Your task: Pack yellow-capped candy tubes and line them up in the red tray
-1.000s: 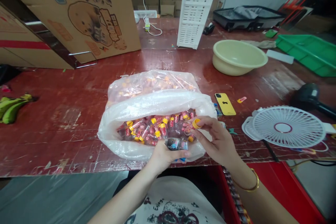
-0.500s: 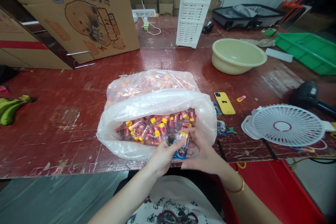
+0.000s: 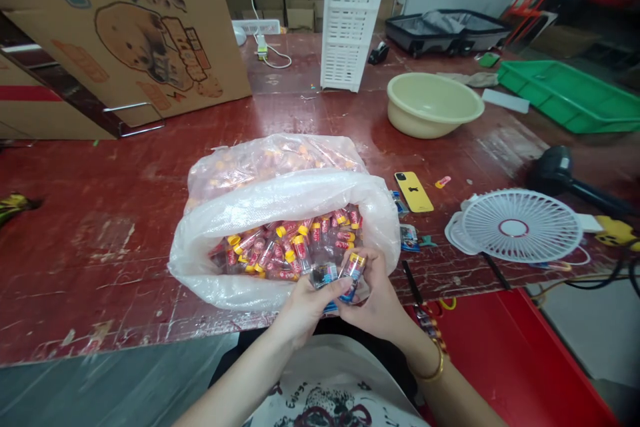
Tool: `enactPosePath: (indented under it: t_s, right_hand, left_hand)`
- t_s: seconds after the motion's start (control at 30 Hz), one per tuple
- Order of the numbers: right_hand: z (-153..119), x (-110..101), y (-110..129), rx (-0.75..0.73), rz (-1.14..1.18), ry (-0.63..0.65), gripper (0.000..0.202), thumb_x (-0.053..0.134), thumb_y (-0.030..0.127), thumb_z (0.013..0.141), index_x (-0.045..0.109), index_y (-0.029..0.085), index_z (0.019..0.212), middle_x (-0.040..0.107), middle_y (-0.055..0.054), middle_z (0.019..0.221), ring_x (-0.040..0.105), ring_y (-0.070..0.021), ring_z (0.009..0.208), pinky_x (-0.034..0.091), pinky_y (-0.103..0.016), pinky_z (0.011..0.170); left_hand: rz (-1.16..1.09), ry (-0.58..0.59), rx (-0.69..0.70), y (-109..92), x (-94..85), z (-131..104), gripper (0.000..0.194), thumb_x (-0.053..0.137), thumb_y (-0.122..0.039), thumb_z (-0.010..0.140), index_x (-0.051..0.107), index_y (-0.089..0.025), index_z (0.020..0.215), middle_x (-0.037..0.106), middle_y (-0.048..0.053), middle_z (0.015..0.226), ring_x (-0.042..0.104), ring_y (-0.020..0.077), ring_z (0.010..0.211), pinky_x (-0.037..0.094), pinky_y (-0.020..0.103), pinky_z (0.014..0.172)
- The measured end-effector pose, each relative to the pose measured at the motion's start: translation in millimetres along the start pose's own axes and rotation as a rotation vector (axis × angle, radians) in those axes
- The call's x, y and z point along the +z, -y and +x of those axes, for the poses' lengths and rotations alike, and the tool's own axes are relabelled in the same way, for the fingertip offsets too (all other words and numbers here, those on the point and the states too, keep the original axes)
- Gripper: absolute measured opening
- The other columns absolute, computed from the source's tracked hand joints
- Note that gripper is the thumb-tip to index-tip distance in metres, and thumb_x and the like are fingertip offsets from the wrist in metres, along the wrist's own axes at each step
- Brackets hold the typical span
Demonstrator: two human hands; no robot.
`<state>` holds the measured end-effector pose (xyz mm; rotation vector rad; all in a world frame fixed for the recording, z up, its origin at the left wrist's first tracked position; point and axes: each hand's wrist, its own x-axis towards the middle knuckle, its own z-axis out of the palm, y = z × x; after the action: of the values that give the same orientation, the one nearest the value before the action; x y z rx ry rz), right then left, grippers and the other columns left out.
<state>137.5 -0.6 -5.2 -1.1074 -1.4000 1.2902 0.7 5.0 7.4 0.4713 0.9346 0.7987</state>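
A white woven sack [image 3: 280, 197] lies open on the dark red table, filled with small clear bottles [image 3: 270, 250] with yellow caps and pink labels. At the sack's front right edge, my left hand [image 3: 305, 303] pinches a blue packet [image 3: 325, 275] with its thumb on top. My right hand [image 3: 377, 300] curls around a small yellow-capped bottle [image 3: 354, 267], which rests against the packet between both hands. The lower part of the packet is hidden by my fingers.
Right of the sack are a yellow phone [image 3: 414, 191], small packets [image 3: 409, 237], a white fan [image 3: 515, 227] and a black scanner [image 3: 555, 170]. Farther back stand a pale basin [image 3: 433, 107], a green crate [image 3: 570, 97], a white rack [image 3: 350, 27] and a cardboard box [image 3: 150, 33].
The camera view has turned a little to the right. My right hand has closed in around the yellow-capped bottle, and the bottle now leans more to the right over the packet.
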Motion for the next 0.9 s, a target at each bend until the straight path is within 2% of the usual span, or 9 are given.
enactPosePath:
  t_s: [0.2, 0.33, 0.43, 0.5, 0.6, 0.63, 0.7, 0.8, 0.9]
  right_hand:
    - [-1, -4, 0, -0.026, 0.025, 0.014, 0.061, 0.071, 0.013, 0.067, 0.031, 0.027, 0.111, 0.057, -0.003, 0.097, 0.063, -0.0187, 0.089, 0.055, -0.030, 0.071]
    - [0, -11, 4, 0.054, 0.149, -0.002, 0.045, 0.074, 0.027, 0.070, 0.044, 0.024, 0.103, 0.059, -0.003, 0.096, 0.061, -0.0174, 0.087, 0.053, -0.030, 0.074]
    - [-7, -26, 4, 0.112, 0.283, -0.196, 0.022, 0.067, 0.036, 0.079, 0.052, 0.022, 0.086, 0.061, 0.000, 0.085, 0.060, -0.0133, 0.072, 0.052, -0.027, 0.066]
    - [-24, -55, -2, 0.083, 0.308, -0.408, 0.021, 0.067, 0.037, 0.079, 0.053, 0.022, 0.081, 0.063, 0.000, 0.086, 0.061, -0.0133, 0.073, 0.052, -0.028, 0.068]
    - [-88, -125, -20, 0.157, -0.014, -0.823, 0.022, 0.060, 0.042, 0.082, 0.052, 0.023, 0.091, 0.064, -0.002, 0.095, 0.063, -0.0157, 0.085, 0.052, -0.032, 0.077]
    - [-120, -149, -28, 0.264, -0.214, -0.957, 0.024, 0.056, 0.044, 0.084, 0.051, 0.022, 0.095, 0.064, -0.003, 0.096, 0.063, -0.0163, 0.087, 0.052, -0.033, 0.077]
    - [-193, -187, -42, 0.600, -0.588, -1.086, 0.030, 0.050, 0.044, 0.088, 0.052, 0.017, 0.100, 0.063, -0.007, 0.096, 0.063, -0.0176, 0.088, 0.052, -0.033, 0.077]
    - [-290, -206, -63, 0.986, -0.760, -1.058, 0.029, 0.056, 0.037, 0.088, 0.057, 0.010, 0.102, 0.063, -0.009, 0.095, 0.063, -0.0183, 0.084, 0.052, -0.035, 0.074]
    - [-348, -192, -89, 1.326, -0.856, -0.890, 0.027, 0.057, 0.032, 0.090, 0.058, 0.013, 0.108, 0.062, -0.008, 0.104, 0.063, -0.0177, 0.088, 0.053, -0.035, 0.075]
  left_hand:
    - [-0.022, 0.009, 0.020, -1, 3.3, 0, 0.027, 0.079, -0.028, 0.067, 0.072, -0.014, 0.089, 0.075, 0.006, 0.082, 0.068, 0.0195, 0.077, 0.050, 0.032, 0.082]
    - [0.047, 0.004, 0.036, 1, 2.0, 2, 0.031, 0.079, -0.032, 0.068, 0.070, -0.015, 0.092, 0.074, 0.005, 0.079, 0.068, 0.0204, 0.075, 0.053, 0.030, 0.071]
    - [0.121, 0.053, -0.025, 2, 5.0, 0, 0.036, 0.073, -0.042, 0.071, 0.069, -0.018, 0.097, 0.074, 0.006, 0.087, 0.068, 0.0252, 0.082, 0.055, 0.033, 0.065]
    - [0.161, 0.112, -0.107, 4, 8.6, -5, 0.037, 0.064, -0.046, 0.079, 0.066, -0.020, 0.105, 0.072, 0.008, 0.101, 0.066, 0.0272, 0.093, 0.057, 0.036, 0.069]
    - [0.300, 0.205, -0.241, 10, 11.6, -9, 0.034, 0.063, -0.036, 0.082, 0.061, -0.021, 0.112, 0.070, 0.010, 0.108, 0.065, 0.0284, 0.097, 0.058, 0.038, 0.070]
    - [0.378, 0.228, -0.273, 13, 11.7, -9, 0.034, 0.062, -0.035, 0.082, 0.061, -0.019, 0.112, 0.069, 0.012, 0.107, 0.065, 0.0293, 0.095, 0.059, 0.038, 0.066]
    - [0.468, 0.261, -0.313, 19, 11.9, -8, 0.033, 0.060, -0.037, 0.083, 0.060, -0.018, 0.111, 0.069, 0.012, 0.102, 0.063, 0.0292, 0.093, 0.060, 0.040, 0.062]
    - [0.522, 0.268, -0.295, 28, 15.7, -4, 0.033, 0.062, -0.036, 0.082, 0.059, -0.019, 0.110, 0.068, 0.009, 0.096, 0.061, 0.0255, 0.087, 0.060, 0.037, 0.058]
    - [0.547, 0.233, -0.265, 31, 23.6, -3, 0.035, 0.066, -0.034, 0.079, 0.059, -0.019, 0.110, 0.068, 0.009, 0.095, 0.060, 0.0247, 0.084, 0.060, 0.035, 0.056]
